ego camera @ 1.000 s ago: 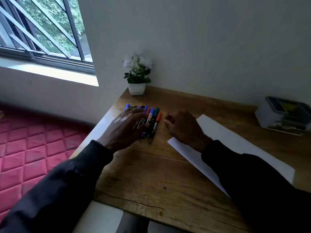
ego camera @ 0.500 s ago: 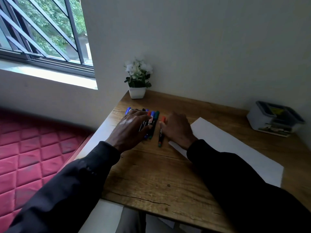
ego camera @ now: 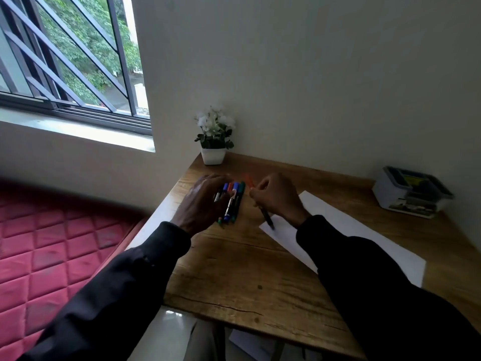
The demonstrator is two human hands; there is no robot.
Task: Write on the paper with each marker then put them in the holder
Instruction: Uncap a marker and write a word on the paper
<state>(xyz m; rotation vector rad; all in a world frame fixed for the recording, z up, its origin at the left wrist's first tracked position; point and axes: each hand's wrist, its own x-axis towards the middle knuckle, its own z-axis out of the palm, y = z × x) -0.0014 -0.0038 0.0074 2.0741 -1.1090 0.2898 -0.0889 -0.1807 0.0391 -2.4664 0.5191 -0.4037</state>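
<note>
My right hand [ego camera: 278, 198] is curled round the orange-capped marker [ego camera: 266, 217], its dark barrel poking out below my fist over the corner of the paper [ego camera: 351, 230]. Light, stiff and smooth, I judge, so mid-barrel is the place to pinch. My left hand [ego camera: 205, 199] lies flat on the other markers [ego camera: 234, 201], just left of that grip; the holder [ego camera: 413, 195] is well to its right

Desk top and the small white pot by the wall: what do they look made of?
The brown desk top looks like matt wood or wood-look laminate: grain lines and a long crack show. The small white flower pot seems ceramic or plastic: smooth, plain.
</note>
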